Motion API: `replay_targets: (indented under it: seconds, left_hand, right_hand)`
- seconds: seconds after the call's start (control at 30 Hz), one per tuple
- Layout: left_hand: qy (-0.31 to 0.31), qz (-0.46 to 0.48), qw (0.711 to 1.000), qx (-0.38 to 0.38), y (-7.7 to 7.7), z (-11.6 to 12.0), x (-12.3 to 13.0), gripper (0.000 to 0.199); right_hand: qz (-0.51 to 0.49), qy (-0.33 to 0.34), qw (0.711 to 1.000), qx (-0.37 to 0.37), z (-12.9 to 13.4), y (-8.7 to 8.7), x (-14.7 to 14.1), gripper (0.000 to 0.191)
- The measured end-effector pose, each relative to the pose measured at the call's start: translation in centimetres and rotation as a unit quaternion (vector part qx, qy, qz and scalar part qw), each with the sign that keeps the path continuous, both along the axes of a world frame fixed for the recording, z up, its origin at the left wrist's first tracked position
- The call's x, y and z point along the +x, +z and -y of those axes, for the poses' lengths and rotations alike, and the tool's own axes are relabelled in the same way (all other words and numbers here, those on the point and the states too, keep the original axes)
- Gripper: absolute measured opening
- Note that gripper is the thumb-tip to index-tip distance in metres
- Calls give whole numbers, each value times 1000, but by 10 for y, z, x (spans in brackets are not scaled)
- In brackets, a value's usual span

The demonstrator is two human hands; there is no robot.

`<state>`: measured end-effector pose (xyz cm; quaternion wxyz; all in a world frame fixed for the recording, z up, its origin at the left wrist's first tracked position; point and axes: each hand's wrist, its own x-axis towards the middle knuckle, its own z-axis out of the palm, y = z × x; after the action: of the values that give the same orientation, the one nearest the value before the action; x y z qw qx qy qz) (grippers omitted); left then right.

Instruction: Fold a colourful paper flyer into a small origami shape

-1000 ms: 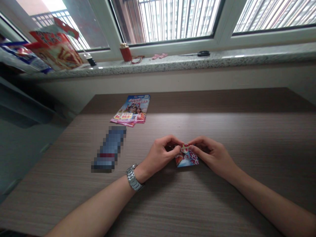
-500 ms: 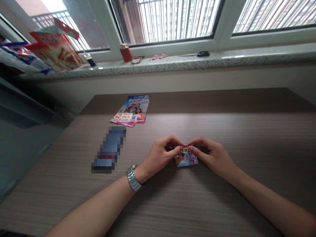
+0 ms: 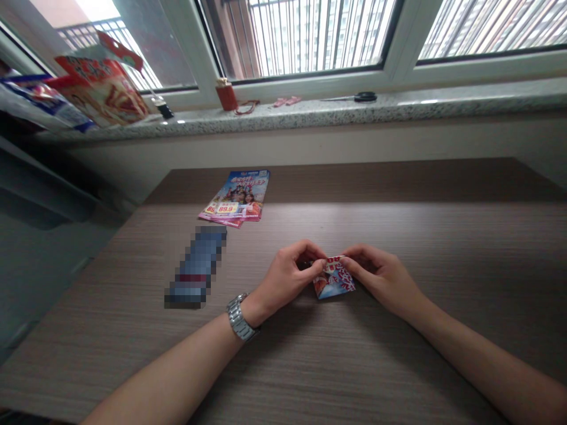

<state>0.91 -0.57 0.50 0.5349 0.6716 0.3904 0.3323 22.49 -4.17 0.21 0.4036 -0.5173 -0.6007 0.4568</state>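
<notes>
A small folded flyer [image 3: 335, 282], printed in blue, red and white, is held between my two hands just above the wooden table. My left hand [image 3: 296, 268] pinches its upper left corner with thumb and forefinger; a metal watch sits on that wrist. At the upper right corner, the thumb and fingers of my right hand [image 3: 384, 274] are closed on the same paper. Its upper edge shows between the thumbs, and its lower part hangs uncovered toward me. The backs of the hands hide the other fingertips.
A stack of colourful flyers [image 3: 241, 198] lies at the table's back left. Nearer is a pixelated dark flat object [image 3: 195, 268]. On the stone windowsill [image 3: 310, 118] are a red lighter-shaped item [image 3: 226, 95], pink pieces [image 3: 287, 101], scissors [image 3: 365, 97] and snack bags [image 3: 104, 88].
My thumbs have moved slightly apart along the upper edge, the right one outward, so more of the folded flyer shows. The things on the table and sill stay put.
</notes>
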Motion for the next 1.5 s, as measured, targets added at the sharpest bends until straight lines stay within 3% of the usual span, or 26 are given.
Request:
replay_targets:
  seconds: [0.4,0.73,0.97,1.23,1.5]
  left_hand:
    - [-5,-37,998,52,7,2,1,18]
    - [5,-22,999,31,6,2,1,18]
    - [-19,-30,998,53,9,6,3,13]
    - [-39,-26,998,36,8,7,3,22]
    - [11,-19,999,28,6,7,3,22]
  right_hand:
    - [10,13,1000,10,1,1,0,23]
    - [-21,16,1000,-16,1,-1,-1,20]
    - [17,30,999,4,3,4,0,20]
    - [55,52,997,5,4,7,1,22]
    - [31,5,1000,-6,2,4,1,29]
